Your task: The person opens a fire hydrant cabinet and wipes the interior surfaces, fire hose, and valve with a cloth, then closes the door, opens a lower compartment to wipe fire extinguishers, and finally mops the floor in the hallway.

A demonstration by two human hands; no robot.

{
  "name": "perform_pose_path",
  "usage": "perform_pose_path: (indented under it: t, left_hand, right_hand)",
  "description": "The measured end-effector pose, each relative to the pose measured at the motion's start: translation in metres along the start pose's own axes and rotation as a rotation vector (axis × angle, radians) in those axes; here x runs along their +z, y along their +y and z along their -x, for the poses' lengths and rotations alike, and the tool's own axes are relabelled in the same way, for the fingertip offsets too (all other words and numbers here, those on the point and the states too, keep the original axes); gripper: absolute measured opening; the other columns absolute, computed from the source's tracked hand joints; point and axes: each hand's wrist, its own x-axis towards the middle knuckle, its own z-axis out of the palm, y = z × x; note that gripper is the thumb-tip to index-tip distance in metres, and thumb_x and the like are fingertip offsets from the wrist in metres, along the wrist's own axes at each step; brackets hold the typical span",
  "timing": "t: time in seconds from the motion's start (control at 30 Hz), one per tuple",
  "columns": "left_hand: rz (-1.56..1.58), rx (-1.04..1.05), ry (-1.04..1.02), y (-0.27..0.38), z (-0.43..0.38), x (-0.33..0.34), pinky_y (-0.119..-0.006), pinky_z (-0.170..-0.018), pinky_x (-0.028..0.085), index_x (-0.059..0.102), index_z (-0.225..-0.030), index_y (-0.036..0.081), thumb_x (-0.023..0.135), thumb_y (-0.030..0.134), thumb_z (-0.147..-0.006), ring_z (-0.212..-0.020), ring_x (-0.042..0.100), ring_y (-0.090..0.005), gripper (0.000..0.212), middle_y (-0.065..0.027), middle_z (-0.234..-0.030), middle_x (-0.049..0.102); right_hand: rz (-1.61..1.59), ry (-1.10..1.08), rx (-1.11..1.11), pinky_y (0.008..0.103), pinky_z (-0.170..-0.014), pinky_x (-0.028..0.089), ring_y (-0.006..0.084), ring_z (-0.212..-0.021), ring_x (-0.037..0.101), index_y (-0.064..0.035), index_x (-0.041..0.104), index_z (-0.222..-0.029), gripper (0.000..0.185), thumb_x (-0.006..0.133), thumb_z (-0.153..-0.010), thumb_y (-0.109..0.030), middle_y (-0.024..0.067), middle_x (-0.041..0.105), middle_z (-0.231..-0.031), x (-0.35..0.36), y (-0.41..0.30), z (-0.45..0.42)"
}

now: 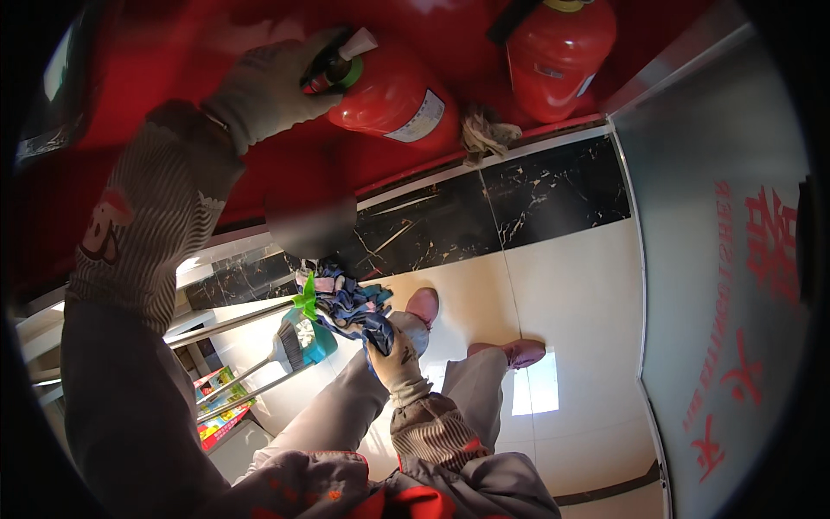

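Note:
My left hand (269,91), in a pale work glove, grips the black handle (334,68) of a red fire extinguisher (402,91), which leans inside a red cabinet (279,165). A white label (421,120) with writing is on its body. Lower down, my gloved right hand (397,363) holds a dark blue cloth (378,334). The cloth overlaps the strips of a mop head (343,292) in my view, and whether the two are joined I cannot tell. A second fire extinguisher (561,61) stands to the right in the cabinet.
A crumpled rag (486,133) hangs over the cabinet's front ledge. At right, a glass door (707,259) with red writing stands open. On the left are a broom (285,347), a teal dustpan (321,340) and a colourful box (224,405). Black marble-look tiles (551,188) border the floor.

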Motion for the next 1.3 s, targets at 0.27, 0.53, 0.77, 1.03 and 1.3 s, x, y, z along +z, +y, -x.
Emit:
perform_pose_path:
  t: [0.27,0.53,0.77,1.03,1.3]
  left_hand:
    - [-0.093,0.168,0.129,-0.039,-0.008,0.016,-0.039,-0.080,0.050,0.039,-0.136,0.017,0.063,0.014,-0.085,-0.097,0.062,-0.0315,0.056,-0.0176,-0.107,0.061]
    - [-0.233,-0.004,0.143,-0.080,0.009,0.022,-0.040,-0.077,0.051,0.037,-0.137,0.015,0.069,0.014,-0.077,-0.093,0.063,-0.0322,0.068,-0.0178,-0.102,0.063]
    - [-0.052,-0.075,0.108,-0.109,0.027,0.041,-0.037,-0.089,0.048,0.037,-0.137,0.007,0.065,0.004,-0.080,-0.108,0.058,-0.0294,0.063,-0.0188,-0.118,0.057]
    - [-0.633,0.200,0.254,-0.060,0.054,0.025,-0.043,-0.094,0.044,0.039,-0.137,0.011,0.066,0.013,-0.080,-0.113,0.052,-0.0329,0.063,-0.0171,-0.128,0.050]
    - [-0.260,0.451,0.149,0.072,-0.078,0.199,-0.050,-0.096,0.043,0.050,-0.129,0.026,0.063,0.029,-0.083,-0.120,0.046,-0.0363,0.048,-0.0151,-0.145,0.028]
  right_hand:
    - [0.124,0.001,-0.005,0.0413,-0.078,0.049,0.0368,-0.087,0.061,-0.0028,0.060,-0.105,0.030,0.066,-0.078,-0.016,0.0178,0.065,-0.094,0.000,0.010,0.009]
    - [0.184,-0.054,0.039,0.0447,-0.074,0.049,0.0370,-0.083,0.061,-0.0062,0.061,-0.103,0.033,0.067,-0.076,-0.026,0.0178,0.065,-0.090,0.001,0.012,0.013]
    - [0.123,-0.128,0.130,0.0427,-0.079,0.048,0.0374,-0.088,0.060,-0.0049,0.059,-0.109,0.035,0.065,-0.078,-0.020,0.0190,0.064,-0.094,-0.004,0.000,0.010]
    - [0.143,-0.122,0.080,0.0418,-0.074,0.049,0.0372,-0.086,0.061,-0.0043,0.060,-0.108,0.034,0.066,-0.077,-0.017,0.0197,0.064,-0.093,-0.007,0.001,0.005]
    - [0.227,-0.171,0.099,0.0414,-0.076,0.050,0.0363,-0.085,0.062,-0.0037,0.059,-0.111,0.039,0.067,-0.077,-0.021,0.0195,0.064,-0.097,-0.018,0.004,0.019]
